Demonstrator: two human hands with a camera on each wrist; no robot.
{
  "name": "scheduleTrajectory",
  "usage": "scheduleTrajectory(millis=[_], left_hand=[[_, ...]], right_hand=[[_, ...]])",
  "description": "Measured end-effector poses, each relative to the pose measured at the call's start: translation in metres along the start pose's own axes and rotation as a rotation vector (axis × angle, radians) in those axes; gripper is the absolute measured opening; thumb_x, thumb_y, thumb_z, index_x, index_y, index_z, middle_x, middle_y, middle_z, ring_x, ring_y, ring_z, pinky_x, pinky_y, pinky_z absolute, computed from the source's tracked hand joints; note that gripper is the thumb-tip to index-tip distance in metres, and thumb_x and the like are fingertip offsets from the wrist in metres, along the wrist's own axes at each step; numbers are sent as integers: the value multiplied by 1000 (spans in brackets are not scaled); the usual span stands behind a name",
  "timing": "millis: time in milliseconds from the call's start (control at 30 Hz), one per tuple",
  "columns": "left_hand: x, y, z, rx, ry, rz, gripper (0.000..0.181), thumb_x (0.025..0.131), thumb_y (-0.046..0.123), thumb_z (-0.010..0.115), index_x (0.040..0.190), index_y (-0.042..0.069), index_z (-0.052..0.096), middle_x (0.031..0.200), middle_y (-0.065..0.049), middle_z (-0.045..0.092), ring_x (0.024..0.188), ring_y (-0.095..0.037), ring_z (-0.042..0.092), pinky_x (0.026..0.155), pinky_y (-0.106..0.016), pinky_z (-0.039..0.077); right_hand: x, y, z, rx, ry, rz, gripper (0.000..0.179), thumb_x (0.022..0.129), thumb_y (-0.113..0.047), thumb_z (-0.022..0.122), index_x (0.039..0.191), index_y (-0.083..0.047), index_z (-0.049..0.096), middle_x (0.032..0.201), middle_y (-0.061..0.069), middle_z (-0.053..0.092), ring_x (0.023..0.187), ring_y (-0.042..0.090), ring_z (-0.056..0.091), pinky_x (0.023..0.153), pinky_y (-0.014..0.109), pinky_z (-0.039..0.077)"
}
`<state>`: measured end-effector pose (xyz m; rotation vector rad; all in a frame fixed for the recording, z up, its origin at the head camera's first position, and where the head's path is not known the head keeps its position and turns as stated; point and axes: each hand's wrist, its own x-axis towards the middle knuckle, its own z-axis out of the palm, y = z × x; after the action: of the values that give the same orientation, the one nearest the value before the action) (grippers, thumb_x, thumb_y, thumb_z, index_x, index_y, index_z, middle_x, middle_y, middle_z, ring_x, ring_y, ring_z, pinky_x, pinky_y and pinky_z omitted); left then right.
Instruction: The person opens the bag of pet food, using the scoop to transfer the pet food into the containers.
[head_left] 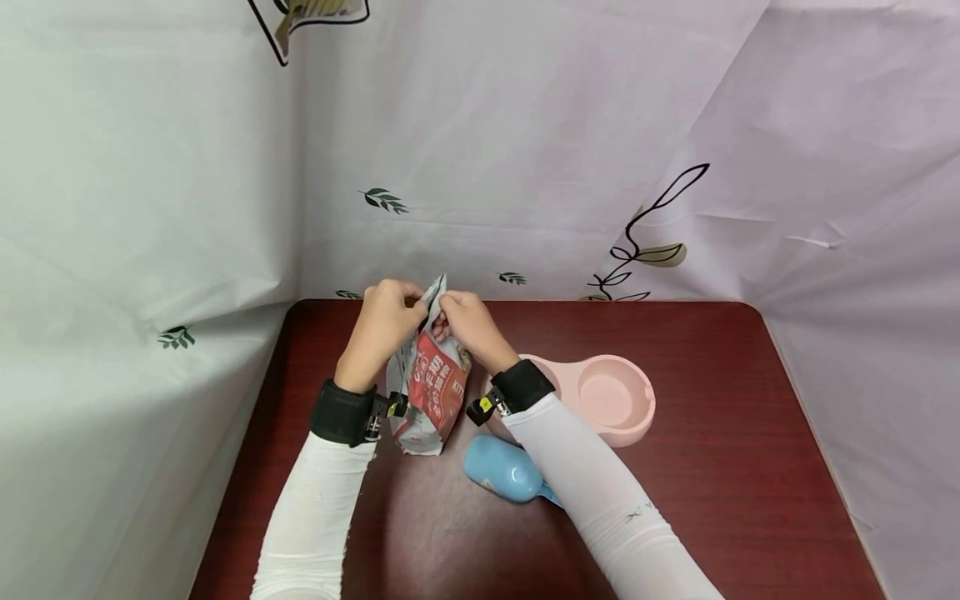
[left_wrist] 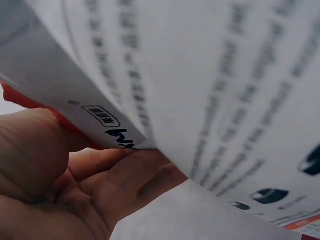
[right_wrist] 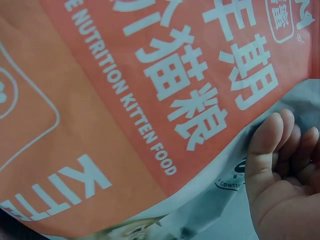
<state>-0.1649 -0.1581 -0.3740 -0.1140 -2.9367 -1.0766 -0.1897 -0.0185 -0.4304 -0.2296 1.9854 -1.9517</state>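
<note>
A grey bag of kitten food (head_left: 435, 387) with a red and orange front stands upright on the table, left of the middle. My left hand (head_left: 384, 325) pinches the left side of its top edge, and my right hand (head_left: 472, 327) pinches the right side. Between the two hands the top rises to a narrow peak. Printed text covers the bag side (left_wrist: 210, 90) in the left wrist view, with the left fingers curled at its edge. The right wrist view shows the bag's lettered front (right_wrist: 165, 85) beside my right thumb and curled fingers.
A pink double bowl (head_left: 643, 417) stands right of the bag, partly behind my right forearm. Nearer to me lies a blue scoop (head_left: 504, 468), its handle running under that forearm. The dark red table (head_left: 720, 500) meets a pale patterned cloth (head_left: 525, 150) at the back and sides.
</note>
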Motion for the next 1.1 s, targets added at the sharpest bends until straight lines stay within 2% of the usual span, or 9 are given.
scheduleTrajectory(millis=[167, 367, 533, 700, 833, 900, 1000, 1067, 1100], left_hand=[[-2, -4, -1, -16, 20, 12, 24, 92, 9, 54, 102, 4, 76, 75, -11, 69, 42, -17, 40, 41, -26, 32], [-3, -9, -1, -12, 54, 18, 24, 91, 8, 55, 103, 4, 76, 72, -9, 67, 43, -17, 43, 41, -27, 33], [-5, -7, -2, -4, 47, 21, 24, 91, 12, 58, 104, 4, 76, 87, -12, 74, 50, -20, 51, 45, -28, 36], [-10, -1, -4, 4, -20, 2, 29, 91, 15, 57, 111, 2, 73, 97, -16, 74, 58, -21, 60, 49, -30, 43], [-15, 3, -5, 2, -78, -14, 33, 92, 17, 55, 119, 4, 69, 101, -16, 74, 66, -22, 66, 52, -32, 49], [-18, 5, -5, 14, -100, -20, 36, 92, 17, 56, 123, 4, 67, 106, -17, 73, 75, -25, 69, 57, -35, 55], [-20, 5, -6, 32, -106, -10, 38, 91, 18, 57, 125, 4, 66, 110, -18, 72, 84, -27, 70, 61, -39, 57], [-21, 5, -6, 41, -106, -2, 40, 92, 19, 58, 128, 2, 64, 114, -20, 71, 86, -27, 70, 62, -39, 58], [-22, 5, -6, 42, -102, 4, 40, 91, 19, 58, 127, 2, 64, 112, -20, 71, 79, -26, 70, 59, -37, 56]], right_hand=[[-1, 5, 1, 87, 4, -18, 37, 104, -12, 30, 69, -5, 40, 68, 7, 49, 57, 16, 52, 57, 26, 50], [-4, 10, 0, 212, 43, -24, 36, 103, -10, 32, 66, -9, 31, 63, 3, 28, 52, 16, 32, 55, 29, 35], [-6, 10, -1, 147, 43, -42, 39, 104, -14, 33, 67, -7, 36, 63, 3, 41, 53, 15, 44, 56, 29, 43], [-9, 8, -1, 125, 4, -53, 39, 107, -19, 35, 74, -2, 47, 71, 7, 53, 59, 16, 56, 57, 26, 52], [-14, 4, -1, 47, -10, -66, 39, 106, -24, 38, 75, -4, 52, 70, 6, 53, 58, 16, 55, 56, 27, 52], [-17, 1, 0, -14, -18, -69, 40, 105, -28, 40, 75, -5, 53, 67, 5, 52, 58, 21, 53, 58, 35, 53], [-22, -2, 1, -94, -42, -55, 40, 104, -31, 44, 75, -4, 52, 63, 7, 49, 59, 32, 49, 57, 38, 48], [-24, -4, 1, -121, -60, -39, 41, 104, -32, 44, 76, -3, 53, 60, 5, 46, 56, 33, 44, 53, 37, 43], [-25, -4, 1, -131, -66, -30, 41, 104, -32, 44, 77, -3, 52, 58, 4, 44, 54, 32, 42, 51, 33, 38]])
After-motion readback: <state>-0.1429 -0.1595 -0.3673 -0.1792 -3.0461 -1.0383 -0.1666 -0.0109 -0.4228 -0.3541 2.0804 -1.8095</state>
